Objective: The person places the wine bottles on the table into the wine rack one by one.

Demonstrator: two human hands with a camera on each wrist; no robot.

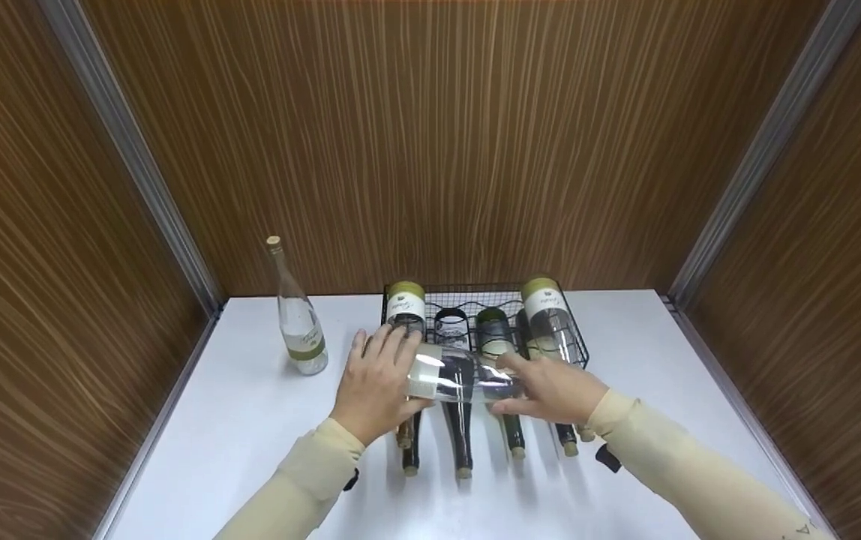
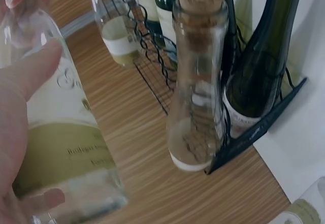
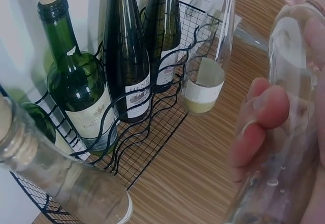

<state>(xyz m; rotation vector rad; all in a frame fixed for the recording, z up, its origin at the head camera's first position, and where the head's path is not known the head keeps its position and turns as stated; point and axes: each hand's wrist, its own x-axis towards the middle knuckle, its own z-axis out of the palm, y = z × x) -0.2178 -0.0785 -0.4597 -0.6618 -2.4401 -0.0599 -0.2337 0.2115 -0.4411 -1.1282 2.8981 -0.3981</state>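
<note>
A clear glass bottle (image 1: 449, 375) with a white and gold label lies level between both hands, above the front of a black wire wine rack (image 1: 584, 349). My left hand (image 1: 382, 382) grips its labelled base end; the thumb lies along the label in the left wrist view. Around the narrower end my right hand (image 1: 554, 390) curls its fingers, seen on the glass in the right wrist view. Beneath the held bottle, the rack holds a dark bottle (image 1: 462, 446), a green bottle (image 3: 81, 97) and several others, corked necks toward me. Clear bottles (image 1: 548, 304) lie on top at both sides.
Another clear corked bottle (image 1: 299, 322) stands upright on the white table (image 1: 243, 420), left of the rack. Wood-grain panels (image 1: 475, 150) enclose the table at the back and both sides. The necks in the rack stick out over the table's front part.
</note>
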